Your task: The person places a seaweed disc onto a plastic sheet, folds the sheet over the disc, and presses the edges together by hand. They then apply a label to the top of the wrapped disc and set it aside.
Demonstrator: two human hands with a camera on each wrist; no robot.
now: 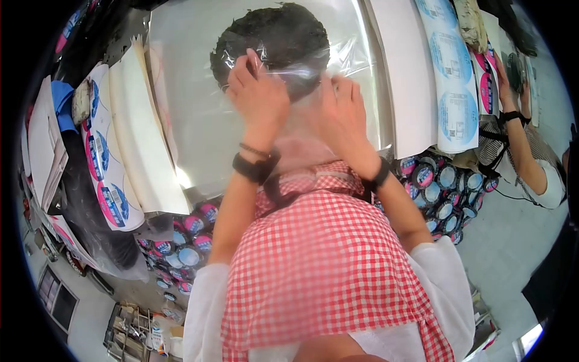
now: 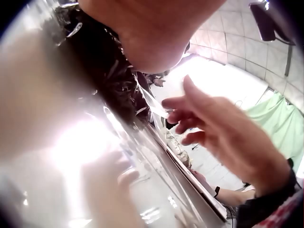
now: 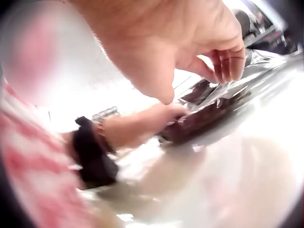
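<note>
A dark, rough-edged round sheet [image 1: 271, 45] lies under shiny clear plastic film [image 1: 356, 45] on a pale reflective surface [image 1: 193, 114]. The left hand [image 1: 259, 96] rests on the film over the sheet's lower left part, its fingers loosely bent. Beside it the right hand [image 1: 347, 114] is at the sheet's lower right edge, fingertips at the film. Both wrist views show the right hand [image 2: 223, 128] [image 3: 180, 47] with bent fingers and the thumb apart from them. The left hand [image 3: 147, 123] reaches the dark sheet; its fingertips are blurred.
Long paper strips [image 1: 142, 120] and printed label sheets [image 1: 105, 151] flank the surface on the left, with more labels [image 1: 452, 78] on the right. Many small round labelled packs [image 1: 443, 187] lie below. Another person's arm [image 1: 525, 139] is at the far right.
</note>
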